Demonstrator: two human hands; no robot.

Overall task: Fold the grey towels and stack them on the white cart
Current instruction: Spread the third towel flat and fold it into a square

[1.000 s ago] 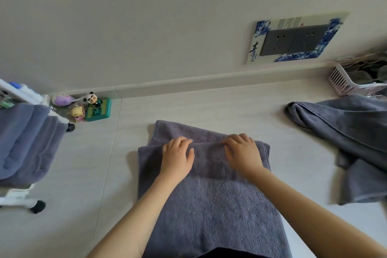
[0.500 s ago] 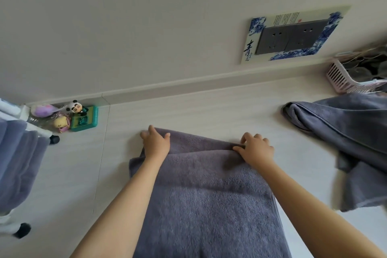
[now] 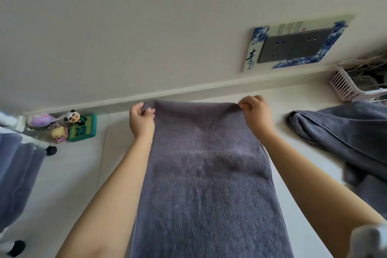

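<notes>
L thumb & fingers (image 3: 147,111) pinch the far-left corner of the long grey terry towel (image 3: 207,184); the left hand (image 3: 140,122) is curled round that edge at approx 11 o'clock of frame centre. R fingertips (image 3: 244,104) pinch the far-right corner the same way, the right hand (image 3: 256,116) at approx 1 o'clock. Both hands sit at about the same height, w/ the towel's top edge stretched between them and sagging a little in the middle. From the hands the towel runs down between both bare forearms toward 6 o'clock and out of frame; whether its near part rests on the pale floor (image 3: 79,174) can't be told.

At 3 o'clock lies a crumpled pile of darker grey towels (image 3: 343,136) on the floor, apart from the held one. Above it, approx 2 o'clock, the corner of a pink slatted plastic basket (image 3: 343,86). On the wall at 1–2 o'clock, a grey socket plate in a blue-and-white patterned surround (image 3: 293,46).

At 9 o'clock, grey towels (image 3: 14,174) hang over the white cart (image 3: 18,120), only partly in view at the left edge, black castors (image 3: 51,150) below. Just right of the cart, small toy figures, incl. a panda (image 3: 72,117), and a green box (image 3: 83,129) sit by the skirting.
</notes>
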